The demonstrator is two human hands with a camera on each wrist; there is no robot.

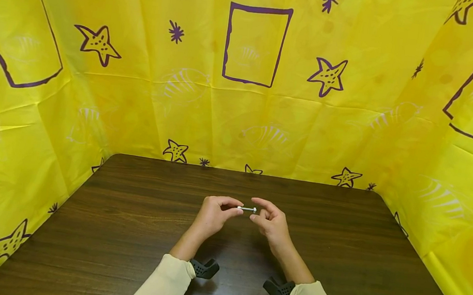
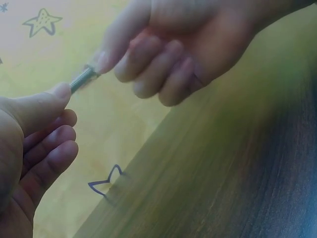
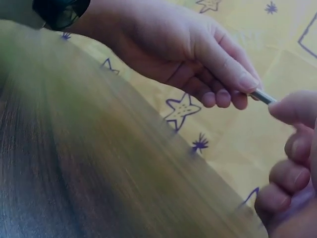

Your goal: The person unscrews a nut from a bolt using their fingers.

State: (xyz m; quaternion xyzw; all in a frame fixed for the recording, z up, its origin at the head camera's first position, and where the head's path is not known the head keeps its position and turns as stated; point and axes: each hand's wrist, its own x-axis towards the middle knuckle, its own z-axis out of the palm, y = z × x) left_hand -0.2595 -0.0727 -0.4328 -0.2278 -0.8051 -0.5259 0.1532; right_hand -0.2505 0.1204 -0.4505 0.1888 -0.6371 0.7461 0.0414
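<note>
My left hand [image 1: 213, 214] pinches one end of a small metal bolt [image 1: 247, 209] between thumb and forefinger, holding it level above the table. A nut [image 1: 254, 210] sits at the bolt's right end. Around that end, my right hand [image 1: 272, 223] has its forefinger above and thumb below, with a gap on both sides of the nut. Ridged thread shows along the bolt [image 2: 80, 82] in the left wrist view, where the right hand is blurred. From the right wrist, the right thumb [image 3: 296, 108] overlaps the near end of the shaft.
A dark brown wooden table [image 1: 121, 232] lies under both hands. Yellow sheeting [image 1: 239, 118] with purple stars and fish drawings stands around its back and sides. Each wrist wears a black strap mount [image 1: 205, 268] at the end of a cream sleeve [image 1: 164, 283].
</note>
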